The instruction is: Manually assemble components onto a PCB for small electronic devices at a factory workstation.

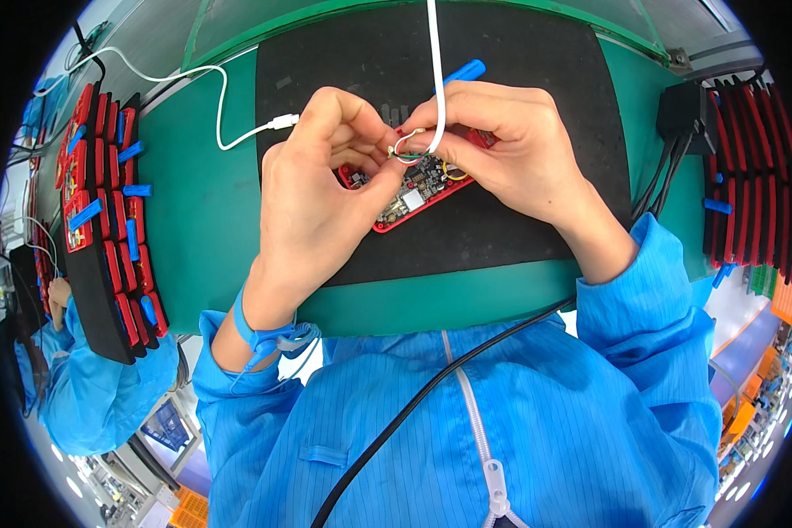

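Observation:
A circuit board (424, 180) sits in a shallow red housing (425, 206) on a black mat (502, 238). Just above it, both hands meet over the stripped end of a white cable (436, 62), where thin coloured wires (405, 159) fan out. My left hand (312, 198) is closed in a pinch on these wires. The thumb and index finger of my right hand (524, 154) grip the white cable near its end. The fingers hide part of the board and the exact wire tips. Behind the right hand lies a blue stick-like tool (463, 74).
A white cable with a plug (283, 121) lies left of the mat on the green worktop (207, 202). Racks of red-framed boards stand left (114, 220) and right (755, 176), beside a black box (687, 119) with cables. A blue strap (268, 339) circles my left wrist. A co-worker's blue sleeve (84, 378) shows far left.

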Demonstrator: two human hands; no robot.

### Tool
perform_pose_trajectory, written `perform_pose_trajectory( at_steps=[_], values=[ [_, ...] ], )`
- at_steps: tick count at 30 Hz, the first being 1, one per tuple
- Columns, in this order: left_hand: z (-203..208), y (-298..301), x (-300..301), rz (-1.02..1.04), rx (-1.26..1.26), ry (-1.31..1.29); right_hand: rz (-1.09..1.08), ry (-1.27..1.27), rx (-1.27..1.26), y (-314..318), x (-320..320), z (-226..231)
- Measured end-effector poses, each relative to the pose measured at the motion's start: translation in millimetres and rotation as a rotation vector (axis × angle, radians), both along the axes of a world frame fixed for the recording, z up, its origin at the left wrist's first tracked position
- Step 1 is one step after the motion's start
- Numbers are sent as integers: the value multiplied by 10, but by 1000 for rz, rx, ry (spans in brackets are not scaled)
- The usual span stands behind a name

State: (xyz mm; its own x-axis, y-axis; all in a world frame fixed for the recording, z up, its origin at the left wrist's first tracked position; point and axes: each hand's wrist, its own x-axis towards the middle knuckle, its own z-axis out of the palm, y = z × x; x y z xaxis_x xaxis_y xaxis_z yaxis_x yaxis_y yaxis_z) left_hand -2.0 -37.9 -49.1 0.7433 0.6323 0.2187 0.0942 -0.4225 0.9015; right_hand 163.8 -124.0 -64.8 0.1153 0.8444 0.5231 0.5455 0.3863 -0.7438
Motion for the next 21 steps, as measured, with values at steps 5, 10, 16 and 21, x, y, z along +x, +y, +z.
perform_pose_trajectory(
  at_steps=[5,10,16,21],
  values=[
    [0,2,-4,3,45,-1,0,-19,6,11,-2,-9],
    [66,-26,-9,-7,38,110,6,-50,4,5,8,2],
    [-14,-17,-7,18,121,20,23,-73,32,9,19,13],
    [6,-14,-5,13,89,24,43,-156,1,0,42,25]
  ],
)
